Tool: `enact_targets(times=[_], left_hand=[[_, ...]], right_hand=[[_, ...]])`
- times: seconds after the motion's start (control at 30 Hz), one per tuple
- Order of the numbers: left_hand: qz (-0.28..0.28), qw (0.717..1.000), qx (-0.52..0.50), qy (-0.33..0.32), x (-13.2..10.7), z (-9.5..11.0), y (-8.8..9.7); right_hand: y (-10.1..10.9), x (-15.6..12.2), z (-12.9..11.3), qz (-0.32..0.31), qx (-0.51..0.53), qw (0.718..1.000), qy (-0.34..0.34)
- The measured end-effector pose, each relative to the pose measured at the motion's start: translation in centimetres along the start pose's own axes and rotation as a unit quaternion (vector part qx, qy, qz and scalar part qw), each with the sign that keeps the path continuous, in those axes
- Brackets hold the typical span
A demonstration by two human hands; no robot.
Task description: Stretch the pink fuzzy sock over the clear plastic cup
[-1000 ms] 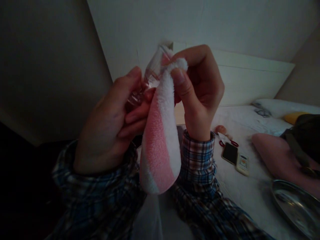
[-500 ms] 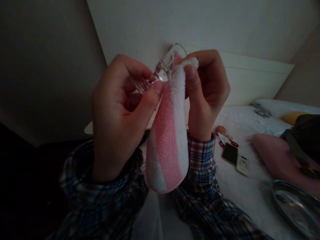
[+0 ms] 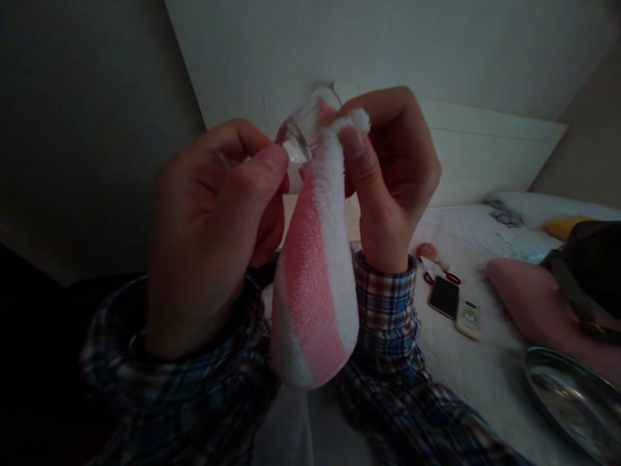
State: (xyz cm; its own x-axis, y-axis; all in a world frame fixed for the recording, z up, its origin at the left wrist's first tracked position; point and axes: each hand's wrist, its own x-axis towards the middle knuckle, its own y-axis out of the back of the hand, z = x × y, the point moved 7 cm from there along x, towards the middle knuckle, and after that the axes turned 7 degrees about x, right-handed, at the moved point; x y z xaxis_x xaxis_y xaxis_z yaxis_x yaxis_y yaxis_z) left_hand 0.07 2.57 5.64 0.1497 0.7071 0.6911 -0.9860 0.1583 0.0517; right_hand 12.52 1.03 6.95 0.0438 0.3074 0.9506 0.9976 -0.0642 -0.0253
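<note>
Up in front of me, a small clear glass (image 3: pixel 295 144) is tilted, its wider end toward the upper right. My left hand (image 3: pixel 218 194) is closed, with thumb and fingers pinching the glass at its lower end. A fluffy pink-and-white striped cloth (image 3: pixel 313 278) hangs down from my right hand (image 3: pixel 388 162), whose thumb and fingers grip its top edge over the rim of the glass. Some of the cloth's pink shows through the glass, inside or behind it; I cannot tell which. The right fingertips are hidden behind the cloth.
On the white bed (image 3: pixel 466 362) to the right lie a phone (image 3: pixel 444 298), a pale device (image 3: pixel 468 317), red-handled scissors (image 3: pixel 452 278) and a pink cushion (image 3: pixel 524 298). A shiny metal tray (image 3: pixel 572 395) is nearer me. A white headboard (image 3: pixel 490 149) stands behind.
My left hand has moved left and its grip on the glass has shifted, covering the lower end. The glass, cloth and right hand have moved slightly left.
</note>
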Motion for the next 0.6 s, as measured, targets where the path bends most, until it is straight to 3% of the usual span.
enact_targets(times=[0.1,0.27,0.33,0.47,0.6], left_hand=[[-0.016,0.997,-0.067,0.046,0.1,-0.7,-0.3],[-0.097,0.974,-0.181,0.095,0.1,-1.4,-1.7],[-0.091,0.974,-0.187,0.090,0.2,-1.5,-1.7],[-0.021,0.991,-0.135,0.000,0.6,-0.6,-0.7],[-0.011,1.000,-0.013,-0.001,0.3,-0.1,-0.4]], right_hand=[[0.0,0.1,-0.4,-0.001,0.010,1.000,0.011],[-0.1,0.2,-1.0,-0.034,0.038,0.998,0.026],[0.0,0.2,-0.9,-0.037,0.038,0.998,0.025],[0.2,0.2,-0.4,-0.009,0.002,1.000,0.017],[0.3,0.1,-0.5,0.010,-0.008,1.000,0.026]])
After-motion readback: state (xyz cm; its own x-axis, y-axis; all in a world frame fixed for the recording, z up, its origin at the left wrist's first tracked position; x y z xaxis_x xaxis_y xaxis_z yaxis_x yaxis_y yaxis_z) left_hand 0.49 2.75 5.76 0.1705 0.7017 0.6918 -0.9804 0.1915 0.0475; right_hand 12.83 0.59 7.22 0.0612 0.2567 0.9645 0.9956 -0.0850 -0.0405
